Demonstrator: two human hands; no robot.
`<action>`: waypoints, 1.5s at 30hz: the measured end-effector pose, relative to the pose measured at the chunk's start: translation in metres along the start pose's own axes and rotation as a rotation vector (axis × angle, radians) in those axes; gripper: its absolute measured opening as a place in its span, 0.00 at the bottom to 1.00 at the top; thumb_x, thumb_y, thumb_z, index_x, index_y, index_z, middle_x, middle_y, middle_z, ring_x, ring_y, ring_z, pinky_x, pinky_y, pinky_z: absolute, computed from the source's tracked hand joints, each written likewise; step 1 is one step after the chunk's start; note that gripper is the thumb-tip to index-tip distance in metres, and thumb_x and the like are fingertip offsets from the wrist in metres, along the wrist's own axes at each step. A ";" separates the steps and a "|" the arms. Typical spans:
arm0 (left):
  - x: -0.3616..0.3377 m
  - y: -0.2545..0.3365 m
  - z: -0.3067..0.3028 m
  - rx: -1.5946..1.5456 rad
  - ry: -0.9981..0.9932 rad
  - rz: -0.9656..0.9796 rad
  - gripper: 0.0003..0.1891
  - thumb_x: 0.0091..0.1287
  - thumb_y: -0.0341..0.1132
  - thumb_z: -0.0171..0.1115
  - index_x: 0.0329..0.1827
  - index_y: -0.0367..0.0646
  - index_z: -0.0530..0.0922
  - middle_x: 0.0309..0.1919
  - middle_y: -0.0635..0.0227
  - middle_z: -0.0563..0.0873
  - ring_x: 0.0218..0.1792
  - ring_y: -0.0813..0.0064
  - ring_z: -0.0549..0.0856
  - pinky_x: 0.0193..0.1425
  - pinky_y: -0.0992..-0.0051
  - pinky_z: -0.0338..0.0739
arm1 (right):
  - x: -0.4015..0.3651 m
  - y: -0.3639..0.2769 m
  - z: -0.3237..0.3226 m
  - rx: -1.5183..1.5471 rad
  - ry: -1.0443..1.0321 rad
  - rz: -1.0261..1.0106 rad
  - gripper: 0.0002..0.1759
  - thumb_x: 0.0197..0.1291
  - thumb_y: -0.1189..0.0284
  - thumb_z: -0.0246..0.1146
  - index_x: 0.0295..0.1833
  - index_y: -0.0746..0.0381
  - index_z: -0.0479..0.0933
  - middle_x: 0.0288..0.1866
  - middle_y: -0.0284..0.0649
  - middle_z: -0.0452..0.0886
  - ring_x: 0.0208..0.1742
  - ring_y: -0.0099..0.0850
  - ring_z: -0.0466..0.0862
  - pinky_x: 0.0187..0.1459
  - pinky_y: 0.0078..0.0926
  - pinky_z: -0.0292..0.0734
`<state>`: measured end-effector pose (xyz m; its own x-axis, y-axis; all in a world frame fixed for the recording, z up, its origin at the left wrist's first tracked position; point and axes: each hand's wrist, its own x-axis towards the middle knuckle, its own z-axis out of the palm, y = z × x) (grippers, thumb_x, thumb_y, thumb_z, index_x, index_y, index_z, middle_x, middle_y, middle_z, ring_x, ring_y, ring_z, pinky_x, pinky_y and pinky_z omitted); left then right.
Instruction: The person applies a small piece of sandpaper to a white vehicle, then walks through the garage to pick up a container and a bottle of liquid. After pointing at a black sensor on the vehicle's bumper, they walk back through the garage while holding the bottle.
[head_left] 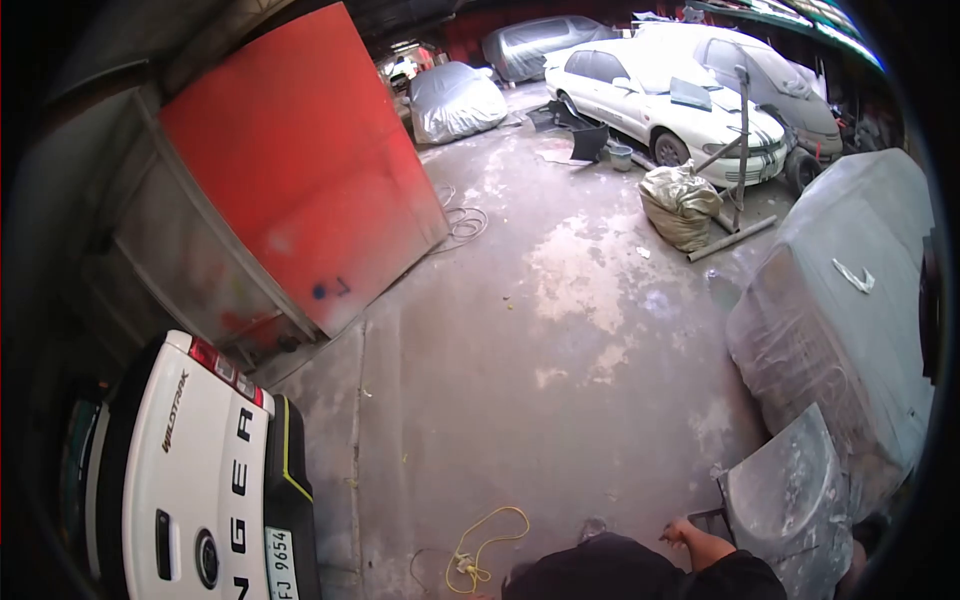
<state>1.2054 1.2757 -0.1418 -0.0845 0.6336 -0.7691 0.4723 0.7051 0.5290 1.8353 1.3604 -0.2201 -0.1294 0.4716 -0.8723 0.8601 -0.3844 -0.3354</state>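
My right hand point(680, 532) reaches out of a dark sleeve point(740, 578) at the bottom, right of centre. Its fingers look curled together, and anything between them is too small to make out. Just beside it is a dark, flat-edged object point(712, 522), and I cannot tell whether the hand touches it. To the right of the hand leans a grey, dusty, scuffed panel point(785, 500). My left hand is not in view. A yellow cord point(480, 545) lies looped on the floor, left of my dark clothing.
A white pickup tailgate point(185, 480) stands at lower left, a red panel point(310, 160) behind it. Plastic covers a large shape point(850, 290) at right. Farther back are a sack point(680, 205), a metal stand point(742, 150), a bucket point(620, 157), a white car point(625, 100) and covered cars.
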 end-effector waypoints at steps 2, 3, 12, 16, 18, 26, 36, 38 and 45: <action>0.032 0.060 0.006 0.008 -0.023 0.098 0.23 0.71 0.45 0.65 0.60 0.36 0.85 0.45 0.56 0.92 0.44 0.68 0.89 0.51 0.64 0.82 | 0.062 -0.039 -0.080 -0.081 0.105 0.023 0.31 0.62 0.55 0.70 0.66 0.60 0.79 0.37 0.44 0.90 0.29 0.34 0.89 0.33 0.35 0.87; 0.048 0.089 0.007 0.011 -0.038 0.149 0.22 0.71 0.45 0.65 0.59 0.36 0.86 0.45 0.56 0.92 0.44 0.68 0.89 0.51 0.65 0.82 | 0.107 -0.053 -0.112 -0.090 0.273 -0.062 0.34 0.60 0.57 0.71 0.69 0.61 0.77 0.43 0.47 0.90 0.31 0.35 0.90 0.38 0.37 0.87; 0.301 0.322 -0.062 -0.020 -0.152 0.139 0.14 0.71 0.35 0.59 0.51 0.38 0.89 0.35 0.65 0.90 0.33 0.72 0.85 0.38 0.67 0.80 | 0.187 -0.349 -0.420 0.190 0.611 -0.588 0.29 0.64 0.62 0.67 0.70 0.58 0.76 0.61 0.52 0.83 0.59 0.47 0.84 0.63 0.45 0.77; 0.445 0.440 -0.136 0.069 -0.041 0.099 0.16 0.65 0.44 0.66 0.47 0.45 0.91 0.28 0.67 0.88 0.28 0.73 0.85 0.29 0.68 0.79 | 0.287 -0.314 -0.498 0.164 0.479 -0.355 0.30 0.57 0.65 0.72 0.66 0.59 0.80 0.36 0.50 0.90 0.39 0.39 0.91 0.47 0.40 0.84; 0.510 0.516 -0.173 0.016 -0.005 -0.107 0.18 0.65 0.45 0.66 0.49 0.43 0.90 0.28 0.65 0.88 0.27 0.73 0.85 0.29 0.66 0.82 | 0.319 -0.264 -0.535 0.067 0.381 -0.163 0.30 0.59 0.68 0.70 0.69 0.60 0.78 0.35 0.50 0.90 0.35 0.35 0.91 0.37 0.37 0.86; 0.739 0.879 -0.274 0.330 -0.023 0.507 0.25 0.66 0.47 0.67 0.62 0.41 0.84 0.51 0.50 0.90 0.59 0.55 0.86 0.65 0.62 0.78 | 0.373 -0.264 -0.678 1.037 0.407 0.334 0.18 0.64 0.80 0.60 0.59 0.63 0.80 0.36 0.47 0.90 0.34 0.39 0.91 0.35 0.42 0.89; 0.942 1.078 -0.305 0.065 -0.115 -0.051 0.19 0.68 0.45 0.66 0.57 0.46 0.85 0.38 0.68 0.89 0.28 0.75 0.85 0.27 0.71 0.79 | 0.638 -0.420 -1.102 0.498 0.223 0.133 0.25 0.53 0.65 0.73 0.57 0.60 0.85 0.54 0.51 0.88 0.45 0.45 0.90 0.44 0.42 0.88; 0.968 1.116 -0.322 0.032 -0.104 -0.061 0.18 0.68 0.45 0.64 0.54 0.44 0.87 0.35 0.66 0.89 0.28 0.74 0.85 0.27 0.69 0.79 | 0.709 -0.448 -1.230 0.091 0.561 -0.180 0.27 0.54 0.71 0.68 0.62 0.62 0.83 0.31 0.48 0.89 0.30 0.39 0.90 0.40 0.39 0.87; 1.134 1.219 -0.356 -0.080 -0.013 0.072 0.17 0.69 0.43 0.63 0.50 0.41 0.89 0.37 0.60 0.91 0.33 0.67 0.88 0.39 0.66 0.82 | 0.793 -0.710 -1.591 0.282 0.770 -0.362 0.28 0.57 0.68 0.65 0.64 0.65 0.81 0.43 0.52 0.89 0.41 0.40 0.89 0.47 0.36 0.84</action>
<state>1.3728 2.9675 -0.2409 -0.0407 0.6798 -0.7323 0.4048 0.6813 0.6099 1.9067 3.2700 -0.1078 0.0851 0.9646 -0.2496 0.6645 -0.2416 -0.7071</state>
